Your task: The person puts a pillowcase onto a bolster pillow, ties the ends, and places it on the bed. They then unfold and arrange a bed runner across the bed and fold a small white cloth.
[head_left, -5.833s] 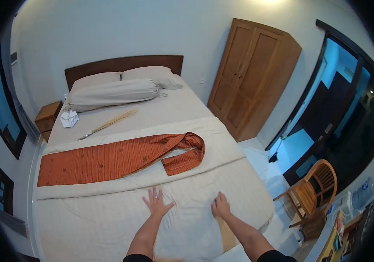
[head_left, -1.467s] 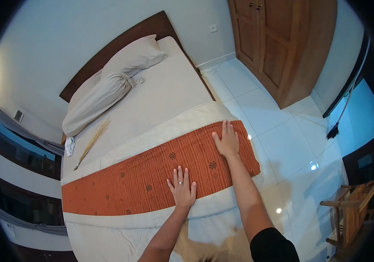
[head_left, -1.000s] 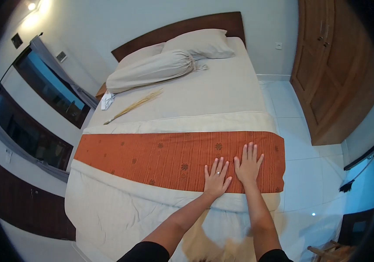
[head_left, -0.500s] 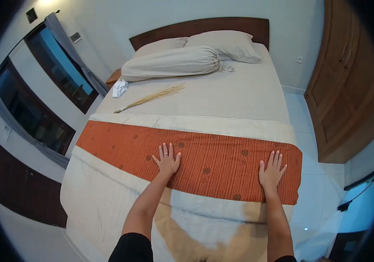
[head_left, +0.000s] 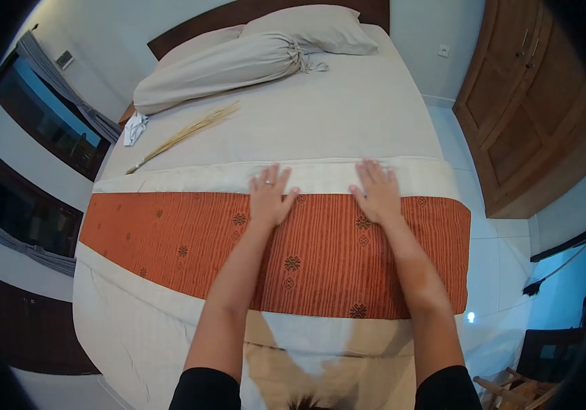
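Note:
An orange bed runner [head_left: 327,253] with dark flower motifs lies across the bed, over a cream blanket [head_left: 170,321]. My left hand [head_left: 271,197] rests at the runner's far edge, fingers spread onto the folded cream band [head_left: 320,176] beyond it. A ring shows on one of its fingers. Level with it, my right hand [head_left: 377,191] lies palm down on the same edge, slightly blurred, fingers apart. Neither hand holds anything.
Farther up the bed are a bundle of thin sticks [head_left: 187,137], a crumpled white cloth [head_left: 136,130], a long bolster [head_left: 218,72] and pillows [head_left: 300,27] against the dark headboard [head_left: 211,24]. A wooden wardrobe [head_left: 512,116] stands right; a wooden chair [head_left: 518,389] is at lower right.
Both hands have moved up to the runner's far edge, and the right hand has come left, closer to the left one. My view has tipped down and shifted right.

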Tool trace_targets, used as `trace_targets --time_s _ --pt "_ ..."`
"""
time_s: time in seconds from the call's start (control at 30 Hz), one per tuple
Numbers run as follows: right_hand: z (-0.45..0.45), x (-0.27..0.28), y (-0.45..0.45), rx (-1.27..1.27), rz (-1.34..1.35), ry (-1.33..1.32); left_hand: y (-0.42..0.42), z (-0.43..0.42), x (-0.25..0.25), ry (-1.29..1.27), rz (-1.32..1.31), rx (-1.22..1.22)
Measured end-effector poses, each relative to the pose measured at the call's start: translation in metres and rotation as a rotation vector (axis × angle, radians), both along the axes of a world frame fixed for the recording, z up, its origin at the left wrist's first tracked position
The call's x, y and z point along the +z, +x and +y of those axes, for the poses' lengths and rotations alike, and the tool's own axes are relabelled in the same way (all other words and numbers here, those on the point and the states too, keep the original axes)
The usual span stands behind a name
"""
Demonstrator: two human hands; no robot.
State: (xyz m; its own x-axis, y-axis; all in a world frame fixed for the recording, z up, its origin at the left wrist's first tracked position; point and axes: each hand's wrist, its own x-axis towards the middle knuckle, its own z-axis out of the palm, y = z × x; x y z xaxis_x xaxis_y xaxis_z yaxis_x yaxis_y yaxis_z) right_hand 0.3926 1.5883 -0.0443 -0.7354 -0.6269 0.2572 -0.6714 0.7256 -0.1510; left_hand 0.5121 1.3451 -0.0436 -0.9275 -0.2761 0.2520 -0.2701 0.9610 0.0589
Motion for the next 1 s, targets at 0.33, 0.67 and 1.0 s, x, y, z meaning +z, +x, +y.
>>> trace_targets --time_s 0.33,0.67,1.0 --pt "0.077 0.007 -0.035 -0.289 0.081 0.003 0.059 -0.089 0.002 0.085 -0.024 0.345" --pt "0.093 0.005 0.027 -0.346 0.059 0.103 0.088 0.082 0.012 0.177 0.122 0.040" --pt "0.182 0.031 0.230 -0.441 -0.216 0.142 0.236 0.230 0.016 0.316 0.064 -0.362"
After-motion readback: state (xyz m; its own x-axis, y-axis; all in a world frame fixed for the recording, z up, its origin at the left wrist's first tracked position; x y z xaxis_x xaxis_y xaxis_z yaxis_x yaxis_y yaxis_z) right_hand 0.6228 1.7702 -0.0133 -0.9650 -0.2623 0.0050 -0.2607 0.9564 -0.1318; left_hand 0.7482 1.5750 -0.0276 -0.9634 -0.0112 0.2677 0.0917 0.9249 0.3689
